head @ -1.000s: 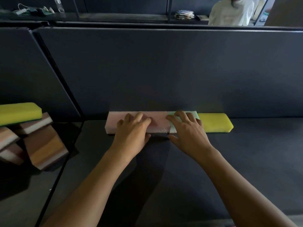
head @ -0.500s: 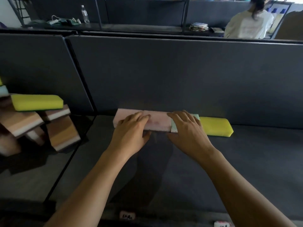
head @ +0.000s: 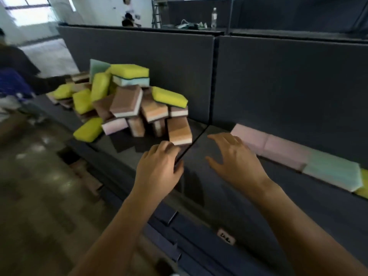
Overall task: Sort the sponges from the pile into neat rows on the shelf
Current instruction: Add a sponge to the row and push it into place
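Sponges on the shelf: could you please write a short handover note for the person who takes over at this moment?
Left hand: open, holds nothing, fingertips close to the nearest brown sponge of the pile.
Right hand: open, empty, above the bare shelf.
Done: one row at the back, with two pink sponges, one mint, and one yellow cut off by the frame edge.
Left: the pile is unsorted; most sponges are there.

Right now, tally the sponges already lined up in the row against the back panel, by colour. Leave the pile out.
pink sponges: 2
mint-green sponge: 1
yellow sponge: 1 (cut off by the edge of the picture)
Total: 4
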Motion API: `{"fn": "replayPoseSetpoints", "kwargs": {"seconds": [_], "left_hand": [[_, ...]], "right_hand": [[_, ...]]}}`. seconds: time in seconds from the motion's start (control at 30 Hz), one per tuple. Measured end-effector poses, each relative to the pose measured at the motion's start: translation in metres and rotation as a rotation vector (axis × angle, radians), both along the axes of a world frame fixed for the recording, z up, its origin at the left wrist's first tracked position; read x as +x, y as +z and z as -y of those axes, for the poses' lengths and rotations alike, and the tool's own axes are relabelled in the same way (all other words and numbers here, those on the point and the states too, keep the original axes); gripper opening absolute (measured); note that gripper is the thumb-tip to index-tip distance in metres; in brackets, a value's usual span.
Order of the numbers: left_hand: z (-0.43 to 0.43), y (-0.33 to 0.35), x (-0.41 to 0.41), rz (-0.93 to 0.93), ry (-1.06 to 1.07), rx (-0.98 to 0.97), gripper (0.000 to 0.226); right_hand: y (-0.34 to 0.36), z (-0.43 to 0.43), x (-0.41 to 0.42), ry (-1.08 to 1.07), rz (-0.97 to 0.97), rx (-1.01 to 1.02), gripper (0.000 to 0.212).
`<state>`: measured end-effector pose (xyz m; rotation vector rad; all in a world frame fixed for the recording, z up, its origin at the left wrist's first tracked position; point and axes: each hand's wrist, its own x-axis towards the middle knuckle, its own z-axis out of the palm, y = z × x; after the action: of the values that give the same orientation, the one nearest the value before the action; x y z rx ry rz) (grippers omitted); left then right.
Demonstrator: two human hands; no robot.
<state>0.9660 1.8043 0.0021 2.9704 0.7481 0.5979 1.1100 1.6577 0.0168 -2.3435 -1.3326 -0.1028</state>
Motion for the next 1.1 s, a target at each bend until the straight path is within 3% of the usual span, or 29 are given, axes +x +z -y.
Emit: {"fn": "replayPoseSetpoints", "kwargs": {"seconds": [0.4, 0.63, 0.77, 0.97, 1.1], "left_hand": [[-0.092, 0.024, -0.026, 0.062, 0.001, 0.037, 0.025], [-0.143, 0.044, -0.03, 0.233, -0.052, 0.079, 0.026], [-0.165, 0.051, -0.023, 0.328, 0.004, 0.079, 0.041], [-0.186, 0.047, 0.011, 0.177, 0.209, -0.032, 0.078], [-0.19, 0.042, 0.017, 0.202, 0.183, -0.048, 0.074]], "right_hand": [[0.022, -0.115, -0.034, 0.016, 0.028, 0.077, 0.046], [0.028, -0.171, -0.045, -0.012, 0.052, 0.193, 0.043], [0.024, -0.187, -0.049, -0.022, 0.076, 0.235, 0.039], [0.033, -0.186, -0.03, -0.043, 0.069, 0.222, 0.042], [0.037, -0.183, -0.003, -0.098, 0.055, 0.186, 0.045]]}}
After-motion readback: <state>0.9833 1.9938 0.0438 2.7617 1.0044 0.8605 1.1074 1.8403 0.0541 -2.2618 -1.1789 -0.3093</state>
